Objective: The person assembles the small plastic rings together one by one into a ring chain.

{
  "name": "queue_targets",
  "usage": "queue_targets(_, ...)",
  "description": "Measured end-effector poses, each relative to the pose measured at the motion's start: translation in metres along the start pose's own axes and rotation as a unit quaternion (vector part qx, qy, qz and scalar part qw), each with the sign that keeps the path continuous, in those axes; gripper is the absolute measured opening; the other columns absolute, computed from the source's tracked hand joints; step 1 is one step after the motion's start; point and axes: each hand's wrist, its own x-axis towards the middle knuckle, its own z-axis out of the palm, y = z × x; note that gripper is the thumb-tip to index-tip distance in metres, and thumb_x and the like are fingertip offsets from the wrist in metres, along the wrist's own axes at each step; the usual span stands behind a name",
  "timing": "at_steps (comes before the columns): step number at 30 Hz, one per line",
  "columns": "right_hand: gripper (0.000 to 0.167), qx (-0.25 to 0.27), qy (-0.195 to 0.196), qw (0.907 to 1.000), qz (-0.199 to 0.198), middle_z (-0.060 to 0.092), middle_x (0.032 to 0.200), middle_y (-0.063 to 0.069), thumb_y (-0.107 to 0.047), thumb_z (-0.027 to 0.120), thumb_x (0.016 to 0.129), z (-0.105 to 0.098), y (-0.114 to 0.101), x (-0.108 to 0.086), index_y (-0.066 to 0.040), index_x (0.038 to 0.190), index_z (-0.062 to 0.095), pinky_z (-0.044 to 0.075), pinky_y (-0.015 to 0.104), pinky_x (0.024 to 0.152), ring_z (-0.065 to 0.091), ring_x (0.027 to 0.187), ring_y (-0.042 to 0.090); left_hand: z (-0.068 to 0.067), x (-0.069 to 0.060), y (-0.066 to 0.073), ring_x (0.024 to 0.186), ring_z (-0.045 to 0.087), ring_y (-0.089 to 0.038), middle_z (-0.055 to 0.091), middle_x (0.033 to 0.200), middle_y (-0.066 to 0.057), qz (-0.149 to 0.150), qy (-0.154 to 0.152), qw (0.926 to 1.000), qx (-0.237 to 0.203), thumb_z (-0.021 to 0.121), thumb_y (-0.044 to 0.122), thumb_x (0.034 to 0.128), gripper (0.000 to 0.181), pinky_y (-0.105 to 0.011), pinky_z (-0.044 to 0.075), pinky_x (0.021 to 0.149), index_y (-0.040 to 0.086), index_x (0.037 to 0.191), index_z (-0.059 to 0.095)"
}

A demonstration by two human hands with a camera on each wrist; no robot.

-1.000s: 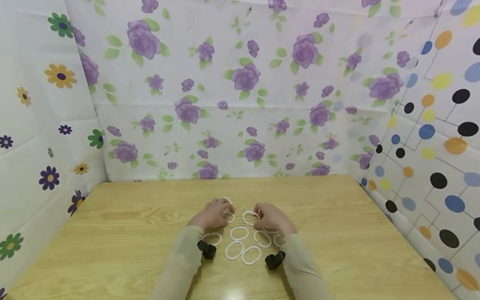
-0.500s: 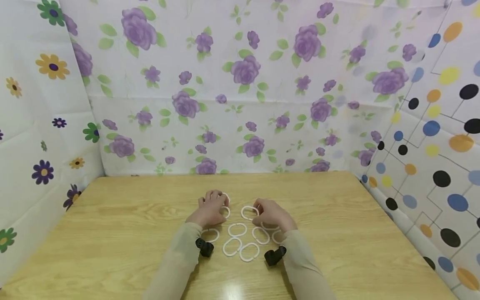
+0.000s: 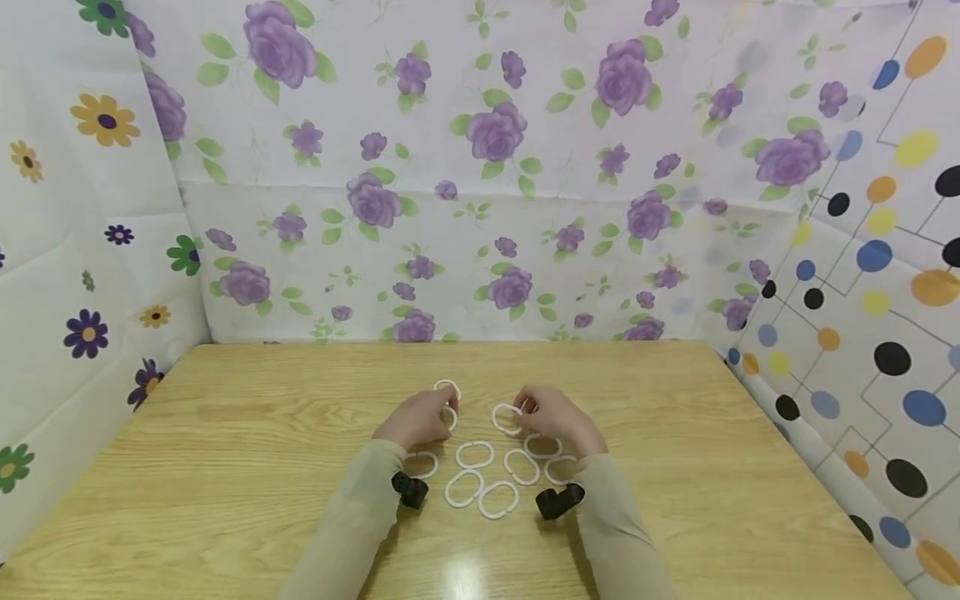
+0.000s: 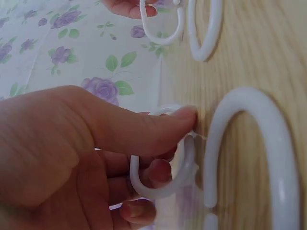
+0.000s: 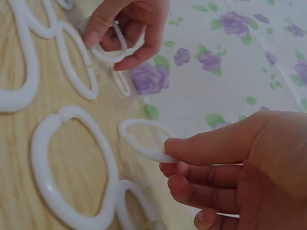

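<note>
White oval plastic rings lie on the wooden table. My left hand [image 3: 417, 418] pinches one ring [image 4: 163, 191] between thumb and fingers, seen close in the left wrist view; a further ring [image 3: 447, 384] lies just beyond its fingertips. To the right, my right hand [image 3: 558, 419] pinches the end of another ring [image 5: 144, 149] between thumb and index finger, and that ring is tilted in the right wrist view. The two held rings are apart. Nearer me, a ring [image 3: 475, 455] lies flat between the hands.
Several more rings lie close together, among them one pair [image 3: 498, 500] near the front and one ring [image 3: 422, 465] by the left wrist. The wooden table [image 3: 262, 417] reaches back to a flowered cloth [image 3: 450, 275]; a dotted cloth [image 3: 862, 333] hangs at the right.
My right hand has moved slightly back and right with its ring, uncovering rings near its wrist. The left hand's raised fingers have come down around its ring. The head view has tilted slightly.
</note>
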Motion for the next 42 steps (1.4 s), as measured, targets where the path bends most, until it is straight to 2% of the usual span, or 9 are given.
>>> queue_targets(9, 0.010, -0.017, 0.023, 0.9991, -0.030, 0.063, 0.089, 0.009, -0.006, 0.061, 0.090, -0.013, -0.007, -0.008, -0.003, 0.099, 0.066, 0.047, 0.031, 0.071, 0.056, 0.079, 0.017, -0.012, -0.006, -0.006, 0.065, 0.048, -0.014, 0.055, 0.072, 0.000, 0.008, -0.003, 0.9987, -0.051, 0.061, 0.011, 0.0871, 0.005, -0.027, 0.039, 0.061, 0.008, 0.089, 0.065)
queue_targets(14, 0.014, -0.028, 0.029, 0.9979, -0.050, 0.067, 0.090, 0.012, -0.003, 0.058, 0.091, -0.015, -0.009, -0.010, 0.000, 0.101, 0.068, 0.050, 0.031, 0.072, 0.061, 0.080, 0.019, -0.021, -0.007, -0.008, 0.063, 0.051, -0.012, 0.058, 0.073, -0.001, 0.001, -0.004, 0.9965, -0.083, 0.057, 0.020, 0.0971, 0.019, -0.025, 0.044, 0.059, 0.006, 0.087, 0.064)
queue_targets(19, 0.011, 0.038, 0.044, 0.9981, -0.020, 0.064, 0.087, 0.012, -0.006, 0.059, 0.094, -0.011, -0.019, -0.005, 0.002, 0.098, 0.065, 0.053, 0.030, 0.063, 0.063, 0.070, 0.017, -0.026, -0.005, -0.011, 0.061, 0.050, -0.013, 0.059, 0.072, -0.005, -0.017, 0.037, 0.9916, -0.123, 0.055, 0.023, 0.0990, 0.023, -0.025, 0.043, 0.057, 0.003, 0.091, 0.064)
queue_targets(23, 0.011, 0.069, 0.059, 0.9957, -0.019, 0.064, 0.088, 0.011, -0.010, 0.061, 0.093, -0.008, -0.032, 0.004, 0.000, 0.096, 0.065, 0.057, 0.037, 0.070, 0.065, 0.069, 0.014, -0.027, -0.002, -0.012, 0.069, 0.055, -0.014, 0.068, 0.081, -0.008, -0.024, 0.084, 0.9885, -0.124, 0.058, 0.025, 0.0972, 0.025, -0.028, 0.044, 0.064, 0.004, 0.093, 0.070)
queue_targets(26, 0.008, 0.085, 0.082, 0.9930, -0.011, 0.064, 0.085, 0.011, -0.012, 0.063, 0.092, -0.008, -0.039, 0.008, -0.004, 0.093, 0.066, 0.056, 0.038, 0.070, 0.065, 0.070, 0.019, -0.026, 0.000, -0.010, 0.076, 0.056, -0.015, 0.068, 0.089, -0.008, -0.019, 0.108, 0.9874, -0.115, 0.060, 0.026, 0.0960, 0.023, -0.029, 0.044, 0.068, 0.006, 0.096, 0.073)
queue_targets(29, 0.008, 0.112, 0.092, 0.9894, -0.012, 0.066, 0.082, 0.017, -0.011, 0.064, 0.091, -0.006, -0.043, 0.012, -0.004, 0.094, 0.066, 0.055, 0.039, 0.068, 0.066, 0.071, 0.028, -0.026, 0.002, -0.007, 0.075, 0.052, -0.017, 0.064, 0.086, -0.008, -0.021, 0.129, 0.9853, -0.110, 0.062, 0.026, 0.0949, 0.021, -0.030, 0.041, 0.066, 0.009, 0.098, 0.074)
queue_targets(34, 0.010, 0.158, 0.070, 0.9847, -0.019, 0.067, 0.071, 0.013, -0.010, 0.061, 0.092, 0.000, -0.043, 0.019, 0.000, 0.095, 0.064, 0.055, 0.040, 0.068, 0.065, 0.061, 0.018, -0.030, 0.003, -0.002, 0.074, 0.055, -0.016, 0.067, 0.088, -0.007, -0.024, 0.136, 0.9833, -0.119, 0.063, 0.028, 0.0944, 0.019, -0.029, 0.043, 0.065, 0.012, 0.099, 0.074)
queue_targets(37, 0.012, 0.177, 0.076, 0.9811, -0.017, 0.066, 0.068, 0.007, -0.012, 0.060, 0.094, 0.001, -0.044, 0.021, 0.000, 0.095, 0.063, 0.055, 0.038, 0.066, 0.063, 0.059, 0.010, -0.034, 0.002, -0.001, 0.078, 0.059, -0.015, 0.070, 0.090, -0.008, -0.006, 0.140, 0.9816, -0.129, 0.061, 0.029, 0.0960, 0.020, -0.029, 0.046, 0.068, 0.013, 0.101, 0.072)
queue_targets(42, 0.016, 0.220, 0.092, 0.9711, -0.010, 0.066, 0.068, 0.007, -0.012, 0.060, 0.095, -0.001, -0.046, 0.021, 0.003, 0.098, 0.063, 0.056, 0.037, 0.065, 0.064, 0.058, 0.011, -0.041, -0.005, -0.005, 0.081, 0.062, -0.016, 0.071, 0.087, -0.008, 0.014, 0.146, 0.9741, -0.172, 0.058, 0.025, 0.0980, 0.018, -0.032, 0.048, 0.075, 0.013, 0.102, 0.071)
